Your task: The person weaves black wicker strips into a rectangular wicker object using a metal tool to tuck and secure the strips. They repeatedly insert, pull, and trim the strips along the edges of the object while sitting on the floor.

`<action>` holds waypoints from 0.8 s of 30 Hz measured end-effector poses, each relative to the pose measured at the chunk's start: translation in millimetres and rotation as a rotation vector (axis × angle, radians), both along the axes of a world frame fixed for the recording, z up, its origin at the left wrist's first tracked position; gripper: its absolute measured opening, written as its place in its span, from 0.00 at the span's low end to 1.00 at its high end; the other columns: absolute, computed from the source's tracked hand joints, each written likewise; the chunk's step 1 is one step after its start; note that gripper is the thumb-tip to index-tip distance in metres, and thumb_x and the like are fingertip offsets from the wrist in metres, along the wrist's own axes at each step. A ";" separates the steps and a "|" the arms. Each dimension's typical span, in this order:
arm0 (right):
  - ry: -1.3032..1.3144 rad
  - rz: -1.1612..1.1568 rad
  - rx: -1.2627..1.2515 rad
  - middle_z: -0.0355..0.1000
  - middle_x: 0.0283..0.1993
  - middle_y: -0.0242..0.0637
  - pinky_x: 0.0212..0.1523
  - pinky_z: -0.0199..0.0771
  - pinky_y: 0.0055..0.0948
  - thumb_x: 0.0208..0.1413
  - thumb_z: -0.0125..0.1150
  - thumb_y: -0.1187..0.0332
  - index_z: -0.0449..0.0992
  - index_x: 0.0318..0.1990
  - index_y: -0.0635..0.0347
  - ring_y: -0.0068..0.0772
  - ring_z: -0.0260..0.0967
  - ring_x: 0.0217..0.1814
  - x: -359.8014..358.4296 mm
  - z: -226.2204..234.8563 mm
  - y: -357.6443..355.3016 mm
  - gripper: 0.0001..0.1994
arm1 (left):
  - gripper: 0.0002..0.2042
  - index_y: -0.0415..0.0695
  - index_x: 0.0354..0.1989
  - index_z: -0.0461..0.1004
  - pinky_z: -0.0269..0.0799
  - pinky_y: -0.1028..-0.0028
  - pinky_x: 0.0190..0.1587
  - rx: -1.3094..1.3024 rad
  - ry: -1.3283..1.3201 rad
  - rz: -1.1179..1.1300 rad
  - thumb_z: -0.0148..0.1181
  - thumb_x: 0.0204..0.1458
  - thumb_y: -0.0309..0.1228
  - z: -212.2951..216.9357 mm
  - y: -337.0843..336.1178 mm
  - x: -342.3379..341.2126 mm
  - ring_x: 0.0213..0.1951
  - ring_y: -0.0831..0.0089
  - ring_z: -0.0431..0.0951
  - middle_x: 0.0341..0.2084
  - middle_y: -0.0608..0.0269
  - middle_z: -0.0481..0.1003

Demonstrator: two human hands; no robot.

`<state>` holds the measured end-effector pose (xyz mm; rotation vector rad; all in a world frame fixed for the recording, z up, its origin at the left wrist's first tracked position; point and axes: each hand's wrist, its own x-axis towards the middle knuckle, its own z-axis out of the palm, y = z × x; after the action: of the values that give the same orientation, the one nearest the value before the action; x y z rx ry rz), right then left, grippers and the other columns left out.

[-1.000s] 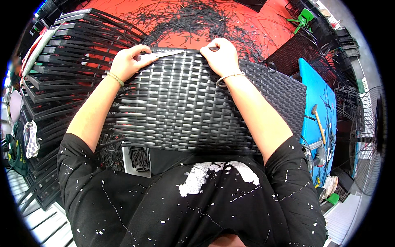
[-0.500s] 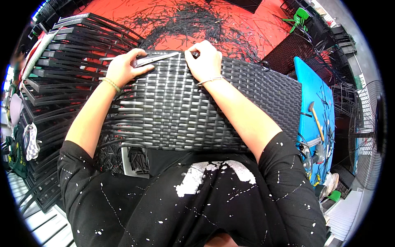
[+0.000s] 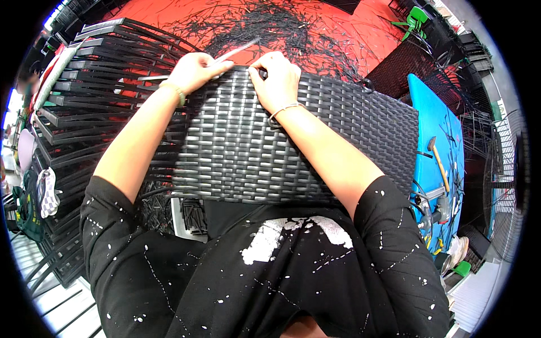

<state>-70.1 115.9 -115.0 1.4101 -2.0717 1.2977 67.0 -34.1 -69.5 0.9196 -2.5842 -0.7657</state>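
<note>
A black woven rattan-style panel (image 3: 242, 135) lies across in front of me, its strands shiny in the middle. Over its far left edge, my left hand (image 3: 194, 72) is closed around a slim, pointed silver tool (image 3: 239, 50). The tool's tip is blurred and points up and right, past the panel's far edge. My right hand (image 3: 276, 79) is at the same far edge, thumb and fingers pinched together. Something dark shows between them, too small to name.
Black curved frames (image 3: 84, 84) are stacked at left. Cut black strips (image 3: 253, 28) litter the red floor (image 3: 169, 14) beyond the panel. At right, a blue board (image 3: 428, 124) bears a hammer (image 3: 439, 163). A white bin (image 3: 179, 217) of black pieces stands below.
My left hand has moved up and right, and the tool has swung from lying over the panel to pointing beyond its far edge. My right hand stays nearly in place.
</note>
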 end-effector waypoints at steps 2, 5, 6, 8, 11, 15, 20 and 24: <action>-0.019 0.026 -0.004 0.71 0.34 0.31 0.43 0.62 0.36 0.42 0.65 0.66 0.77 0.26 0.53 0.33 0.69 0.39 -0.6 -0.8 2.4 0.04 | 0.22 0.41 0.17 0.72 0.63 0.78 0.25 0.051 -0.074 -0.037 0.66 0.44 0.49 1.3 0.8 -13.0 0.19 0.82 0.65 0.14 0.71 0.69; -0.031 0.052 0.015 0.71 0.36 0.33 0.44 0.62 0.37 0.42 0.66 0.63 0.77 0.31 0.53 0.35 0.69 0.39 -3.1 -3.7 3.4 0.09 | 0.18 0.43 0.17 0.72 0.61 0.79 0.25 0.082 -0.005 -0.105 0.65 0.47 0.43 -4.0 -6.7 -21.0 0.20 0.84 0.63 0.14 0.75 0.67; -0.026 0.045 0.038 0.71 0.37 0.33 0.46 0.60 0.37 0.42 0.66 0.62 0.76 0.34 0.53 0.35 0.69 0.41 -1.6 -4.4 3.9 0.11 | 0.16 0.43 0.18 0.72 0.60 0.80 0.25 0.151 0.055 -0.141 0.65 0.48 0.42 -10.9 -10.3 -19.9 0.20 0.85 0.63 0.15 0.76 0.67; -0.008 0.024 0.084 0.70 0.39 0.34 0.50 0.56 0.37 0.43 0.66 0.60 0.73 0.40 0.52 0.35 0.67 0.45 -0.5 -2.8 6.2 0.16 | 0.13 0.44 0.19 0.71 0.59 0.82 0.25 0.285 0.185 -0.221 0.64 0.49 0.38 -13.8 -10.4 -20.8 0.21 0.87 0.62 0.16 0.79 0.66; -0.026 0.045 0.048 0.69 0.41 0.37 0.56 0.53 0.38 0.44 0.65 0.55 0.69 0.46 0.56 0.37 0.66 0.48 -5.5 -4.5 8.6 0.23 | 0.10 0.48 0.21 0.71 0.53 0.83 0.22 0.190 0.377 -0.115 0.63 0.49 0.35 1.5 -27.2 0.9 0.20 0.89 0.59 0.17 0.82 0.64; 0.004 0.108 0.120 0.69 0.42 0.35 0.58 0.51 0.39 0.44 0.64 0.53 0.70 0.45 0.54 0.36 0.65 0.50 -5.3 0.0 11.6 0.22 | 0.08 0.48 0.24 0.72 0.47 0.83 0.17 0.263 0.483 0.176 0.62 0.51 0.35 33.7 -78.0 69.6 0.15 0.89 0.55 0.13 0.81 0.60; 0.052 0.300 0.139 0.70 0.45 0.34 0.57 0.54 0.39 0.48 0.59 0.52 0.73 0.45 0.54 0.35 0.65 0.52 -7.0 1.1 -8.2 0.20 | 0.12 0.49 0.21 0.72 0.46 0.83 0.18 0.226 0.597 0.306 0.62 0.50 0.40 55.1 -78.5 112.2 0.15 0.89 0.53 0.12 0.83 0.59; 0.012 0.407 0.257 0.72 0.42 0.37 0.51 0.65 0.38 0.49 0.58 0.53 0.76 0.45 0.51 0.39 0.69 0.48 -4.9 8.4 -38.1 0.18 | 0.17 0.46 0.23 0.75 0.49 0.82 0.23 0.079 0.420 0.164 0.63 0.49 0.47 45.1 -39.0 86.6 0.20 0.88 0.56 0.15 0.82 0.61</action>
<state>-75.0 77.8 -106.6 2.0296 -2.0712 1.1836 153.5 -73.1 -24.4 0.8712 -2.1034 -0.9084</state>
